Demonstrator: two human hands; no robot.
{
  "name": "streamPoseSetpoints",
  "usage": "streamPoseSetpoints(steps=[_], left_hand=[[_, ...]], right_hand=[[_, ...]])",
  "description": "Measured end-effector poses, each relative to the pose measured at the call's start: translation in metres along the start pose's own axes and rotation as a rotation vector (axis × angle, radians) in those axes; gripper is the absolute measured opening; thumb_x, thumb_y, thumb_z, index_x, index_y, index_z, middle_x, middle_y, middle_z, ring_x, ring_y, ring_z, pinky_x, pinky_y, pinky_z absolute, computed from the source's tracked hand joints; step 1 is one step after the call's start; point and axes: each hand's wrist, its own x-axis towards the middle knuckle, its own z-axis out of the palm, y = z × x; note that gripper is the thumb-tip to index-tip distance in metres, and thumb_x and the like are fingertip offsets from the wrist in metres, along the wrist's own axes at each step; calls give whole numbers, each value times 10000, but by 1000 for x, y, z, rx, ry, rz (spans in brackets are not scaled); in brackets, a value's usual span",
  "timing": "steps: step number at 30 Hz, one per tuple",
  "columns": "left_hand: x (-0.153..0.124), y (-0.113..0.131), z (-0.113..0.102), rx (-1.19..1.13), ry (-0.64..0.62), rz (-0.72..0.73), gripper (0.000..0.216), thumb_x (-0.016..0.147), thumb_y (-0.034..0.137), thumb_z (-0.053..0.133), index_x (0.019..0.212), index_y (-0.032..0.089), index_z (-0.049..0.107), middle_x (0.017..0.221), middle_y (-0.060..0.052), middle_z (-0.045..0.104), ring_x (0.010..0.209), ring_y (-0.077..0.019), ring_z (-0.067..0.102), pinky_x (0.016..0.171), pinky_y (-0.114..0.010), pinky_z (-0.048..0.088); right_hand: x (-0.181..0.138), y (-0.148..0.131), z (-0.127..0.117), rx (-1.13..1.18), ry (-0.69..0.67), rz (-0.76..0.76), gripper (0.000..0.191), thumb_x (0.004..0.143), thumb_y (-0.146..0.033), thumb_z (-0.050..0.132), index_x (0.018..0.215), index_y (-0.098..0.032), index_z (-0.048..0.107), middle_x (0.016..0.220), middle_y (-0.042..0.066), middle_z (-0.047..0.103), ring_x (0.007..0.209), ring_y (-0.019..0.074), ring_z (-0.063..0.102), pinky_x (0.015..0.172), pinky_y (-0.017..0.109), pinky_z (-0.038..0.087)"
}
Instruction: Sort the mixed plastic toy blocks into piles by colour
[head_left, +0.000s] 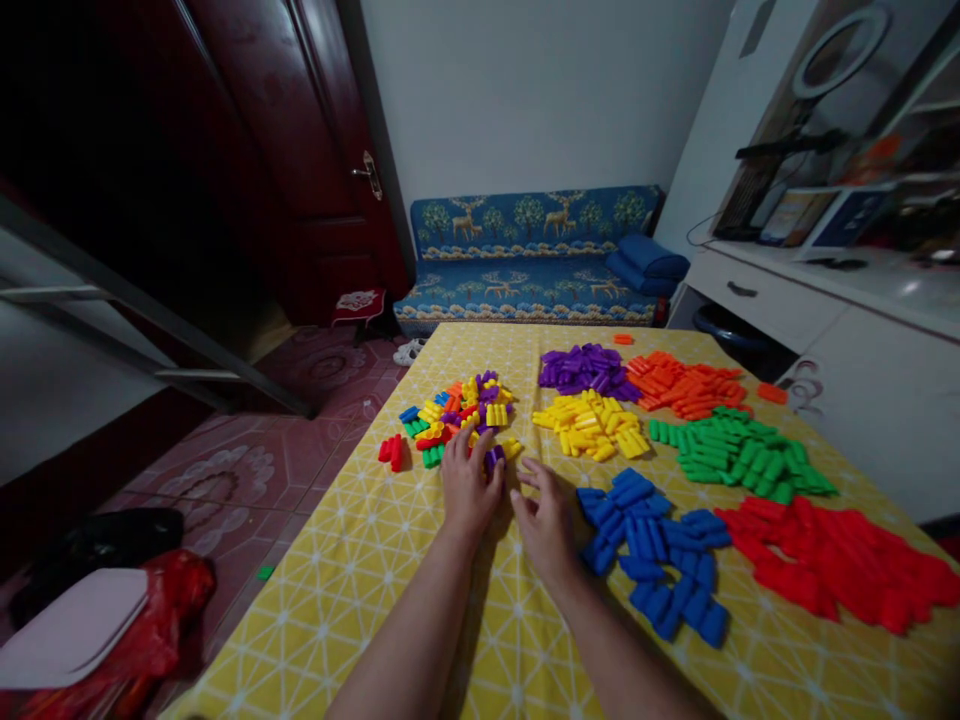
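Observation:
A mixed heap of small plastic blocks (pixel 457 418) in several colours lies on the yellow patterned tablecloth (pixel 375 560). My left hand (pixel 469 485) rests at the heap's near edge, fingers spread over a purple block (pixel 493 458). My right hand (pixel 546 518) lies beside it on the cloth, fingers stretched out, holding nothing. To the right sit sorted piles: purple (pixel 585 368), orange (pixel 686 385), yellow (pixel 592 423), green (pixel 739 450), blue (pixel 660 560) and red (pixel 832 560).
A blue patterned sofa (pixel 525 260) stands behind the table. White cabinets (pixel 825 330) run along the right. A dark red door (pixel 315 170) is at the left. On the tiled floor lie a red bag (pixel 161 620) and a stray green block (pixel 264 573).

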Motion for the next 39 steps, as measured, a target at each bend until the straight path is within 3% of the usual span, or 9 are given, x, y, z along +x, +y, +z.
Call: streamPoseSetpoints(steps=[5,9,12,16,21,25,30,35,39], left_hand=[[7,7,3,43,-47,21,450,843,261,583,1291,225,562,1432,-120,443,1317,-289,402,1096,-469,355],[24,13,5,143,-239,92,599,722,279,688,1308,273,566,1513,-90,357,1426,-360,227,1157,-547,216],[41,12,10,175,-403,101,582,682,324,715,1253,273,620,1546,-90,310,1448,-408,141,1149,-595,182],[59,10,13,209,-536,157,433,698,326,699,1127,264,702,1381,-120,516,1396,-396,278,1139,-591,200],[53,10,3,213,-478,197,283,736,218,640,999,267,736,1189,-99,633,1193,-327,493,1106,-551,269],[37,5,-16,209,-434,209,321,686,111,621,953,255,728,1121,-65,672,1119,-297,528,1116,-540,246],[26,-4,-35,174,-423,208,325,687,106,618,950,266,723,1060,-41,700,1116,-284,536,1113,-516,259],[29,-1,-29,204,-359,158,298,786,135,551,1038,203,694,978,-91,691,972,-257,590,922,-408,452],[37,7,-17,217,-333,112,440,820,91,483,1213,226,626,1156,-103,630,1018,-237,603,818,-324,494]], right_hand=[[0,12,3,-57,56,-11,384,823,-186,506,1202,-154,560,1063,136,652,899,211,659,743,359,567],[2,12,3,-60,74,12,400,816,-191,499,1208,-143,558,1035,135,664,867,212,653,740,358,555],[3,10,2,-62,56,37,414,812,-189,505,1221,-151,556,1011,122,676,858,214,648,748,362,546],[2,7,0,-69,40,56,417,816,-189,514,1231,-169,551,1115,130,661,888,217,640,781,372,537],[3,6,0,-39,26,72,398,835,-210,519,1231,-173,543,1070,112,675,857,203,651,789,358,537],[3,4,-1,-22,22,81,360,844,-236,531,1197,-170,546,1023,101,686,814,194,662,761,343,535],[3,2,-1,-2,28,87,350,844,-245,541,1182,-155,551,899,81,690,779,199,662,729,334,527],[3,4,0,24,39,91,350,848,-244,524,1187,-163,552,1051,115,680,830,193,663,755,334,527],[3,7,0,-13,16,104,378,857,-254,518,1221,-154,538,997,109,690,809,199,656,764,351,521]])
